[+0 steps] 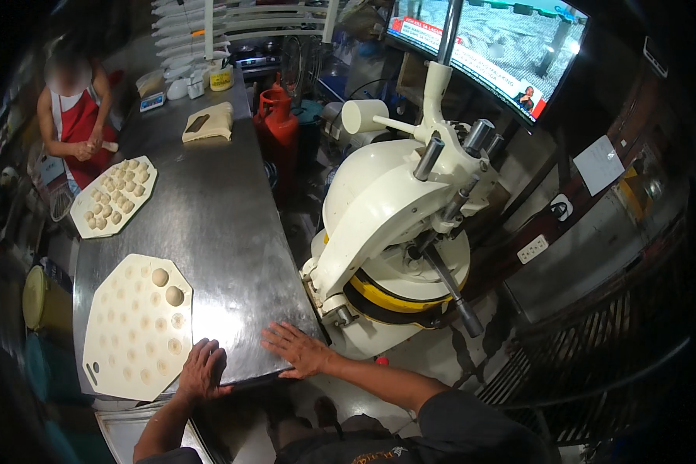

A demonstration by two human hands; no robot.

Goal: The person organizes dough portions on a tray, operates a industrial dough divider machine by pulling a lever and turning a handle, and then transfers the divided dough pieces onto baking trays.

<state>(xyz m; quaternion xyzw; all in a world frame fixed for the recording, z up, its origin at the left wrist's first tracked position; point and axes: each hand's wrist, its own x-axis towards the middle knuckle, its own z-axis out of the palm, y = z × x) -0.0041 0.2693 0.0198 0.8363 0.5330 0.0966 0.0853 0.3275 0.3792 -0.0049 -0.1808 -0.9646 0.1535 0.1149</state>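
My right hand [295,349] lies flat on the near edge of the metal table [224,255], open with its fingers spread. Farther left, my left hand [203,370] rests on the same edge, open and holding nothing, its fingers slightly bent. Close beside it is a pale octagonal tray [116,309] with rows of shallow round dimples and a slot at its near left corner. Two dough balls, one farther [160,277] and one nearer [175,296], sit at the tray's far right side. Whether my left fingers touch the tray I cannot tell.
A second tray [141,203] with several dough balls lies farther back, near a person in a red apron [85,120]. A large cream machine with a lever [379,201] stands right of the table. Behind are a red gas cylinder [275,124] and a folded cloth [218,124].
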